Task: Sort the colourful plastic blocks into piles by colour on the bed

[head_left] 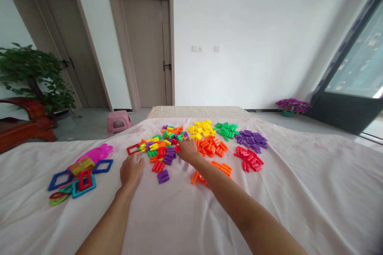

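Observation:
My left hand (pixel 131 168) rests on the cloth with thumb and fingers apart and nothing in it. Just beyond its fingertips lie a red square frame (pixel 133 149) and a mixed pile of small plastic blocks (pixel 155 146) in several colours. My right hand (pixel 188 150) reaches to the right side of that pile, fingers bent down and together among the pieces; what they grip is hidden. Beside it are orange blocks (pixel 211 146) and yellow blocks (pixel 201 129). A few purple blocks (pixel 163 176) sit between my hands. More orange blocks (pixel 221 168) lie partly behind my right forearm.
Green blocks (pixel 226 130), purple blocks (pixel 251 140) and red blocks (pixel 249 158) lie in separate heaps to the right. At left are magnetic tile frames (pixel 83 185) and a pink plastic piece (pixel 97 153). A pale cloth (pixel 167 219) covers the table. A pink stool (pixel 119 121) stands behind.

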Demonstrator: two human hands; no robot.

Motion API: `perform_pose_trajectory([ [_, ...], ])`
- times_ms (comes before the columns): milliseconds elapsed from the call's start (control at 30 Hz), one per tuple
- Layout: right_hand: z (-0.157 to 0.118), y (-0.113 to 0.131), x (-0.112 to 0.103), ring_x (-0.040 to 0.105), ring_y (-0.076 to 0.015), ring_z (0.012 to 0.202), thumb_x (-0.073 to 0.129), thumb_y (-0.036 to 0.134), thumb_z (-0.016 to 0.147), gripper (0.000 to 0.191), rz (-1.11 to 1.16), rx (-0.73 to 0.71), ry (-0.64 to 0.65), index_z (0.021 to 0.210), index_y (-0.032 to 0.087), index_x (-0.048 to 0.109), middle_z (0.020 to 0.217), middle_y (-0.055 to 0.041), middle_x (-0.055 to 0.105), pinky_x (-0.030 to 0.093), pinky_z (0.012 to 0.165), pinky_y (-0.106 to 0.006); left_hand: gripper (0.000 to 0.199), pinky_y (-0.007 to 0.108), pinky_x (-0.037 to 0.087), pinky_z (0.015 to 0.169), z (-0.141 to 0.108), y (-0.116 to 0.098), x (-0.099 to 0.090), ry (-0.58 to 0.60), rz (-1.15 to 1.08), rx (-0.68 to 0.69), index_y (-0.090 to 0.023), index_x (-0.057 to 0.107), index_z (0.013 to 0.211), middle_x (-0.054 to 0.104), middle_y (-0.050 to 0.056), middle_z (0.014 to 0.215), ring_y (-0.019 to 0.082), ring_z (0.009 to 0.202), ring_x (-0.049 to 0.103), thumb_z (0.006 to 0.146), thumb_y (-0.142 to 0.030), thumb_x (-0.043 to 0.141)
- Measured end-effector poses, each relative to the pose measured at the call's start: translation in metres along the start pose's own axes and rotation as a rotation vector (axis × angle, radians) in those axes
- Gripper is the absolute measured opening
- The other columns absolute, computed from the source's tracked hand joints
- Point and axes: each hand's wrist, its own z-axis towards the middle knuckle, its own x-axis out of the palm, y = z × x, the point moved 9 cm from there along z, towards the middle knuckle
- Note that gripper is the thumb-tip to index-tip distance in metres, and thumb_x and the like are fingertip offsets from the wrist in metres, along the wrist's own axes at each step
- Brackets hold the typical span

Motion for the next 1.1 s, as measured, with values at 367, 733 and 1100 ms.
perform_pose_trajectory([
  [367, -0.060, -0.071, -0.065, 0.065, -0.0266, 0.114, 0.061, 0.037, 0.097, 0.036, 0.092, 0.107, -0.253, 0.128, 0.021, 0.072, 0.122, -0.0112, 0.074, 0.045, 0.093, -0.033, 0.055, 0.049, 0.051, 0.102, 0.011, 0.006, 0.018, 0.058, 0.075, 0.026, -0.025, 0.070, 0.141, 0.069, 0.015, 0.142, 0.038, 0.129, 0.064, 0.097, -0.044, 0.041],
  [733, -0.143, -0.247, -0.032, 0.050, -0.0352, 0.135, 0.059, 0.044, 0.097, 0.042, -0.109, 0.508, -0.189, 0.132, 0.026, 0.073, 0.144, -0.0133, 0.064, 0.035, 0.109, -0.048, 0.050, 0.049, 0.050, 0.102, 0.010, 0.005, 0.021, 0.067, 0.093, 0.065, -0.027, 0.075, 0.132, 0.070, 0.012, 0.143, 0.037, 0.128, 0.064, 0.095, -0.042, 0.045],
  [1100, -0.159, -0.267, -0.021, 0.055, -0.0327, 0.130, 0.046, 0.043, 0.105, 0.041, -0.178, 0.496, -0.166, 0.128, 0.025, 0.074, 0.143, -0.0131, 0.066, 0.035, 0.108, -0.051, 0.049, 0.048, 0.051, 0.103, 0.010, 0.002, 0.020, 0.043, 0.081, 0.109, -0.026, 0.077, 0.130, 0.071, 0.011, 0.143, 0.036, 0.128, 0.065, 0.094, -0.041, 0.047],
])
